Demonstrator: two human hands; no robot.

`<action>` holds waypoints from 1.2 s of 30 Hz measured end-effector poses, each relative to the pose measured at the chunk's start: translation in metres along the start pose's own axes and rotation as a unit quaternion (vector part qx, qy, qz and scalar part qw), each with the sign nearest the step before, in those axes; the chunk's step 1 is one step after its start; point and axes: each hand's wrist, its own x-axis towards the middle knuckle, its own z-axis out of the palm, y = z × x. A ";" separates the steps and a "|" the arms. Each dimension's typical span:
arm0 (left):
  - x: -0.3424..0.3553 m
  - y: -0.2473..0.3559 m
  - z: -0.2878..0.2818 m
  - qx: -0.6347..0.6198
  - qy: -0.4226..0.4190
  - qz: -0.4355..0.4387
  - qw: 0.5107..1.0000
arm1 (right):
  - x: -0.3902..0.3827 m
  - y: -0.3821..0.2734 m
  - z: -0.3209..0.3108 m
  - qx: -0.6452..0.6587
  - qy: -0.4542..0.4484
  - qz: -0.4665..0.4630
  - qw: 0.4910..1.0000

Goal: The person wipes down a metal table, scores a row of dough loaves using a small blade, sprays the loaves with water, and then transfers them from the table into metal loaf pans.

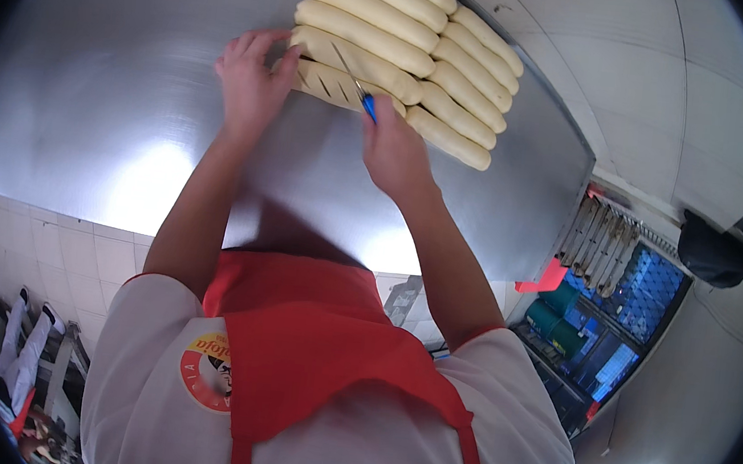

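Rows of long, pale dough rolls (368, 35) lie side by side in two columns on a metal table. My right hand (394, 152) is closed round the blue handle of a thin-bladed knife (369, 105). Its blade points up and left across the second-nearest roll. The nearest roll of the left column, a slashed dough roll (325, 87), bears several short slanted cuts on top; its right end is partly hidden by my right hand. At the left ends of these two rolls rests my left hand (253, 82), thumb and fingers apart and touching the dough.
The metal table (120, 56) reaches far to the left, its near edge by my red apron (301, 315). Pale tiled floor shows past its far right edge. On the right are a red bin (542, 277), hanging long-handled tools (603, 241) and a black cap (714, 252).
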 end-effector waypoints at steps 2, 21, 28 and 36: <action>0.010 -0.012 0.002 -0.011 -0.041 0.011 0.999 | 0.032 -0.016 0.005 -0.017 -0.018 -0.017 1.000; 0.006 0.030 0.014 0.097 -0.033 0.100 0.990 | -0.002 0.011 -0.039 -0.036 -0.076 0.023 0.996; 0.002 0.045 0.026 0.126 -0.059 0.116 0.983 | -0.011 0.051 -0.027 -0.053 -0.076 0.019 0.995; -0.007 0.069 0.036 0.126 -0.086 0.138 0.979 | -0.001 0.051 -0.038 -0.033 -0.080 0.045 0.995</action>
